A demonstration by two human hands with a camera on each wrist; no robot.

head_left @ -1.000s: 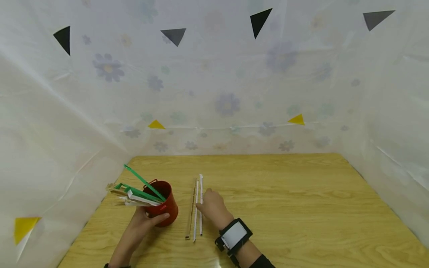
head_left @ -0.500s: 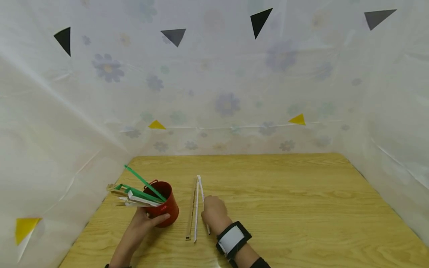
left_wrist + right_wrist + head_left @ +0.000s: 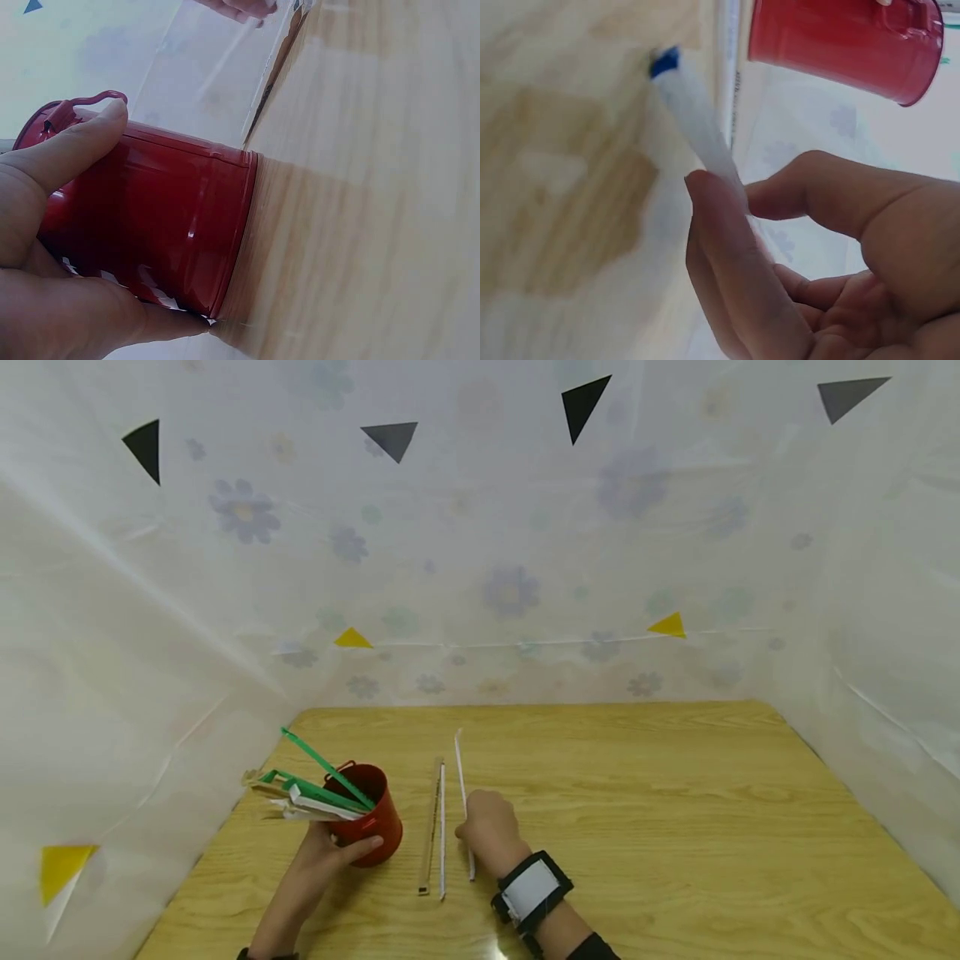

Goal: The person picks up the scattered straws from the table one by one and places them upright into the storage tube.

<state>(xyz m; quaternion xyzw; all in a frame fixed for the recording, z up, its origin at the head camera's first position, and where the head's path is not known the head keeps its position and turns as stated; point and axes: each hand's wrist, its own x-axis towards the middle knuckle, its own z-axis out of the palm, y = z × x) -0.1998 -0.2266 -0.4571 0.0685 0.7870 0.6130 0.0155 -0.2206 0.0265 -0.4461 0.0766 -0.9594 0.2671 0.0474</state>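
Observation:
A small red metal bucket [image 3: 388, 837] stands at the table's left side, its wire handle folded at the rim. My left hand [image 3: 322, 857] grips its wall, thumb on one side and fingers on the other, as the left wrist view shows. Green, white and brown wrapped sticks [image 3: 307, 797] lean out of the bucket to the left. My right hand [image 3: 492, 832] pinches a slim white wrapped stick [image 3: 697, 120] with a blue end between thumb and fingers. Left of that hand, a brown wrapped stick [image 3: 429, 856] and a white wrapped stick [image 3: 442, 843] lie side by side on the table.
The wood-grain table [image 3: 675, 810] extends to the right and back. Pale flower-patterned sheeting [image 3: 510, 552] encloses it at the back and both sides, with black, grey and yellow triangles stuck on. A wrist strap [image 3: 531, 887] sits on the right arm.
My right hand has taken hold of the rightmost white stick and drawn it right, away from the other two. Its far end now points farther back. The left hand and bucket stay in place.

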